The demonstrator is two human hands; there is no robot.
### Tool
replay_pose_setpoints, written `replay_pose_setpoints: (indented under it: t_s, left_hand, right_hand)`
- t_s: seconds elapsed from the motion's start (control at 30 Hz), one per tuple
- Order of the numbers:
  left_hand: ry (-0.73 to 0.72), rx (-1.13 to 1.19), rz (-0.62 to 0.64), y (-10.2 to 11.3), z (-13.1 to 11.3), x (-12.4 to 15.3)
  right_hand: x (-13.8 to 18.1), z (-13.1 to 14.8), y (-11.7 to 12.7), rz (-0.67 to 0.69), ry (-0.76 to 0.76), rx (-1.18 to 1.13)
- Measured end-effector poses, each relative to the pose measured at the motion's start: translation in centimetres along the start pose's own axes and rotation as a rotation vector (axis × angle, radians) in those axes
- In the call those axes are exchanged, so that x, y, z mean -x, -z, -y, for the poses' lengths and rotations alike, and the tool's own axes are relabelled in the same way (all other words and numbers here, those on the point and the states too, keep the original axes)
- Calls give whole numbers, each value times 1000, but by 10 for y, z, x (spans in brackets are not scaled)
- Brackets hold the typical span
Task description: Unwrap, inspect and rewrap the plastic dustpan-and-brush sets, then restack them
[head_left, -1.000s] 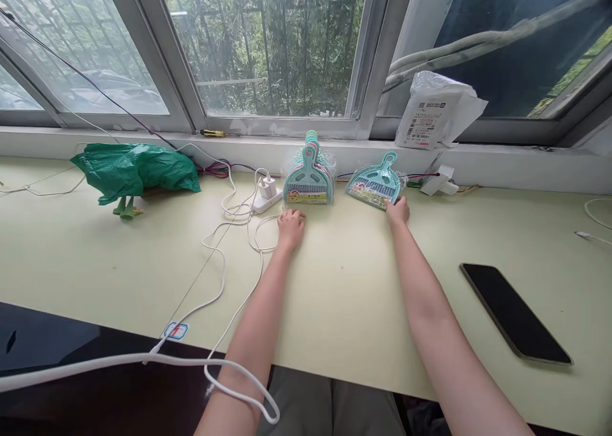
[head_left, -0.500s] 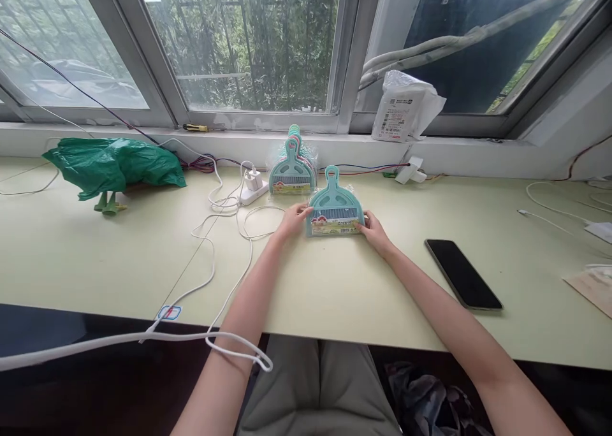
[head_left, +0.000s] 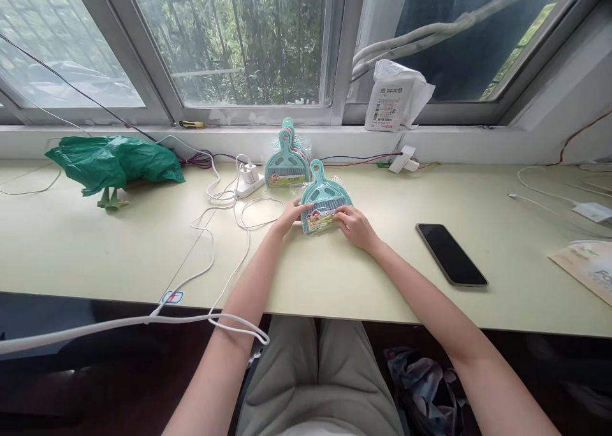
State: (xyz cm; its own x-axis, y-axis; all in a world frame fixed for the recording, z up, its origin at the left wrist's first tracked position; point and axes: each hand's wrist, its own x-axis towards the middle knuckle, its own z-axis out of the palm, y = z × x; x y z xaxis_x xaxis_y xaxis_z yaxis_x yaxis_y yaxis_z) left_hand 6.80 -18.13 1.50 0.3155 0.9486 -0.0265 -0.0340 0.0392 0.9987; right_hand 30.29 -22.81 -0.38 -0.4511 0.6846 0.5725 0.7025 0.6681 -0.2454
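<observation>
A mint-green dustpan set (head_left: 321, 192) in clear plastic wrap, with a grey-bristled brush and a printed label, is held a little tilted over the table. My left hand (head_left: 289, 218) grips its left side, thumb on the front and the other fingers behind. On the lower right, my right hand (head_left: 354, 224) is closed on the wrapped edge by the label. Just behind and to the left, a row of similar wrapped dustpan sets (head_left: 287, 162) stands upright against the wall below the sill.
A black phone (head_left: 451, 255) lies to the right. White cables (head_left: 246, 257) run loosely over the left side, near a power strip (head_left: 249, 182). A green plastic bag (head_left: 115, 162) sits at the far left. On the sill stands a white package (head_left: 389, 101).
The dustpan set has turned from facing me squarely to a slant, its right side raised. My right hand has moved inward along its lower right edge. The view has shifted slightly.
</observation>
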Motion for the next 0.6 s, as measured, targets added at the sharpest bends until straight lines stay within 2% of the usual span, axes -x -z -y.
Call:
replay_pose_setpoints:
  t_s: [0.13,0.27,0.33,0.43,0.53,0.6]
  left_hand:
    - [-49,112,-72,1,3,-3]
    - [-46,225,-98,-2,2,-4]
    - [-28,252,-40,-3,1,-3]
    - [21,231,124,-3,-3,3]
    - [72,122,299,-3,-8,11]
    - [81,37,356,-3,-11,14]
  right_hand:
    - [-1,2,-3,63,-6,-39]
    - [-2,-9,-6,-9,-227,-326]
    - [-3,-16,-8,-85,-389,-534]
    - [-4,-25,-10,-141,-614,-801]
    - [-4,-33,-10,-222,-724,-965]
    - [-3,-38,-9,-287,-762,-1014]
